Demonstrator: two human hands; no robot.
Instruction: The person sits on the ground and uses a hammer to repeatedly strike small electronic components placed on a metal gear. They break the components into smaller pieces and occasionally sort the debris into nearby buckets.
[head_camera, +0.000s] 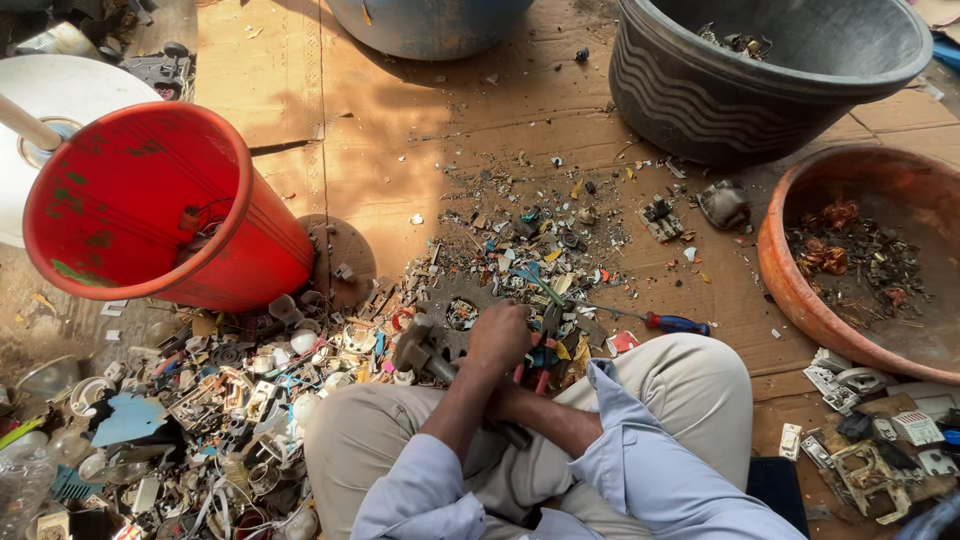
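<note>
Pale blue shirt sleeves (640, 455) and beige trousered knees (690, 385) lowest in view, at six o'clock. Just above, left hand (497, 338) closed over a small grey metal scrap part (420, 350), which juts toward nine o'clock from the fist. Right hand (535, 385) mostly hidden beneath the left; seemingly wrapped round red-handled pliers (540, 355), though the grip itself cannot be made out. Blue and red handled screwdriver (660, 322) lying on the brown cardboard floor covering (400, 150) at three o'clock of the hands, just beside the knee. Heap of mixed plastic and metal scrap (230, 400) at nine o'clock. Tilted red plastic bucket (150, 200) at ten o'clock, dark grey ribbed tub (760, 90) at one o'clock, terracotta-coloured bowl with copper bits (850, 260) at three o'clock.

Judged best done thus: part braced firmly against the lap, pliers biting close to the joint, short twisting pulls kept away from the fingers, loosened pieces dropped straight into the matching container.
</note>
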